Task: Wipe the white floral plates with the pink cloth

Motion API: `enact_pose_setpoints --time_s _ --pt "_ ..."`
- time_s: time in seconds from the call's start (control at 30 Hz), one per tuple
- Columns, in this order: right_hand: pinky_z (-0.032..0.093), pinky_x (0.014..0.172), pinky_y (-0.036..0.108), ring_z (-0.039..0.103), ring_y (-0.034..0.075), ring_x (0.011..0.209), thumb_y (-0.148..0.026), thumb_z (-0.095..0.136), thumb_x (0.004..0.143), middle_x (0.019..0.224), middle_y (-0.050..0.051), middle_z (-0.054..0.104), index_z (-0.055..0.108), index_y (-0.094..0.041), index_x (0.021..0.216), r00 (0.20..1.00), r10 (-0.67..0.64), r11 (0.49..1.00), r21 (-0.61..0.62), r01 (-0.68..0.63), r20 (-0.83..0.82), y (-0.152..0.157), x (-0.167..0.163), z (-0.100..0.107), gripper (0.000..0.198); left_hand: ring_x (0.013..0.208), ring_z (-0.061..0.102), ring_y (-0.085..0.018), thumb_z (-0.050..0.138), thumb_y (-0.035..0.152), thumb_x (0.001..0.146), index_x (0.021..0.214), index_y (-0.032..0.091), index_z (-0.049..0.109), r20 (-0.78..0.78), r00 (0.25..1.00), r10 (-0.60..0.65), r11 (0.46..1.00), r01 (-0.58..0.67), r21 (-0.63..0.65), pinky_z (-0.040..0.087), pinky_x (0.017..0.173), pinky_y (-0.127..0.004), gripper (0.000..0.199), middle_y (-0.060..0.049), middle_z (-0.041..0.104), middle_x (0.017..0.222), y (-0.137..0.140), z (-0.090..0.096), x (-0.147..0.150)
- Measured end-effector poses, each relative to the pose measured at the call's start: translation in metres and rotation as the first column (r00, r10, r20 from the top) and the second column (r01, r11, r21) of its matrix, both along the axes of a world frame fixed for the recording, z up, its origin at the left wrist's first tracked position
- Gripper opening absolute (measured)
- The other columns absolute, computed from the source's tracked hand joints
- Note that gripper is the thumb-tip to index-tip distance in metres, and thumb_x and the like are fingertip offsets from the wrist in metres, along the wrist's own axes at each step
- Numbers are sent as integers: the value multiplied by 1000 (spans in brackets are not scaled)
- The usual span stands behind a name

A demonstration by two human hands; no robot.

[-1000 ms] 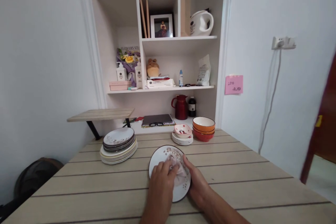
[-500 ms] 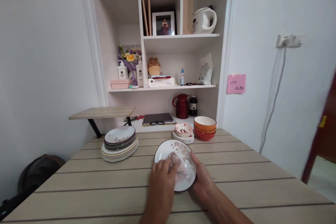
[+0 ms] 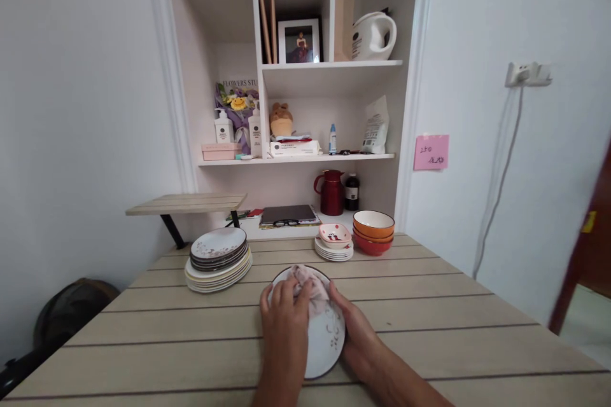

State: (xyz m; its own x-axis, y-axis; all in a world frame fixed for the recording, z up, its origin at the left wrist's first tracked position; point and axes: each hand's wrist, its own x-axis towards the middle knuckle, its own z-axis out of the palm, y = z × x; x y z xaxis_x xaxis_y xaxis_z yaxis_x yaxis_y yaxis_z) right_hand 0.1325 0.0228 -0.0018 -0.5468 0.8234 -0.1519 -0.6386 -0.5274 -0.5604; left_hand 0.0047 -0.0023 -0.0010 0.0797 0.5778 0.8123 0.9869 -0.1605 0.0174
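The right grip (image 3: pixel 359 336) pinches the plate (image 3: pixel 327 346) by its rim near 3 o'clock, thumb along the edge and the other fingers mostly hidden; the left grip (image 3: pixel 285 324), its fingers curled around 10 o'clock, bunches the cloth (image 3: pixel 312 292) against the plate's face toward 12 o'clock. The plate lies between both hands, over the desk (image 3: pixel 429 343); whether its underside touches, I cannot tell. It looks stiff, glazed and fairly light, probably slick and breakable, so the rim at 3 or 9 o'clock seems the surest hold; the cloth should be soft and limp
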Motion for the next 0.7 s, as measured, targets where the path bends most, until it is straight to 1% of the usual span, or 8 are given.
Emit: enact_pose_setpoints --time_s 0.1,0.17,0.23,0.3,0.37,0.47,0.57,0.7 --pt "43 97 40 67 27 99 -49 58 82 102 15 73 61 -9 118 999 -34 999 -21 35 19 5 3 -3 54 99 55 -21 61 12 80 114 33 63 40 995 87 996 -87 8 39 91 -43 39 -4 62 107 0 1 -9" --pt "43 97 41 67 27 99 -50 58 82 102 15 73 61 -9 117 998 -67 997 -32 68 16 8 7 -3 54 96 55 -20 61 11 80 112 31 64 44 996 81 997 -81 8 42 88 -40 38 -5 62 105 0 0 -11" --pt "43 97 42 67 27 99 -50 56 83 102 14 73 61 -10 118 995 -96 995 -32 96 -8 11 11 -2 53 95 55 -19 60 11 80 111 30 65 39 999 17 1000 -17 1 43 86 -37 37 -5 61 104 -1 -2 -8" --pt "43 97 43 66 27 100 -50 55 84 102 14 73 61 -11 117 993 -108 994 -20 107 -45 13 14 0 52 95 54 -19 60 12 81 110 30 65 12 996 -90 996 90 -11 44 85 -35 35 -4 61 103 -2 -5 -1" --pt "44 97 43 66 27 100 -51 54 84 101 14 73 62 -10 115 991 -113 994 -3 113 -65 14 17 2 52 95 54 -18 60 15 82 110 31 64 -46 978 -201 979 200 -28 44 85 -34 33 -4 61 103 -3 -7 7" --pt "44 96 41 66 27 99 -50 55 83 97 15 74 65 -8 108 993 -110 994 20 111 -41 13 18 2 50 95 54 -19 58 18 83 114 32 61 -129 951 -280 960 276 -51 45 84 -34 34 -4 61 106 -3 -10 15" --pt "44 96 38 66 25 100 -50 55 84 98 14 74 66 -8 107 997 -65 997 31 66 -41 10 13 1 49 98 54 -19 59 18 83 119 34 58 -156 953 -262 965 257 -52 44 88 -38 40 -3 61 110 -2 -10 15" --pt "42 98 37 65 24 103 -49 55 84 104 14 72 62 -8 116 999 17 999 30 -15 -41 3 3 0 52 102 54 -21 61 16 81 118 36 59 -97 991 -91 996 91 -3 39 96 -45 43 -2 61 111 1 -6 8"
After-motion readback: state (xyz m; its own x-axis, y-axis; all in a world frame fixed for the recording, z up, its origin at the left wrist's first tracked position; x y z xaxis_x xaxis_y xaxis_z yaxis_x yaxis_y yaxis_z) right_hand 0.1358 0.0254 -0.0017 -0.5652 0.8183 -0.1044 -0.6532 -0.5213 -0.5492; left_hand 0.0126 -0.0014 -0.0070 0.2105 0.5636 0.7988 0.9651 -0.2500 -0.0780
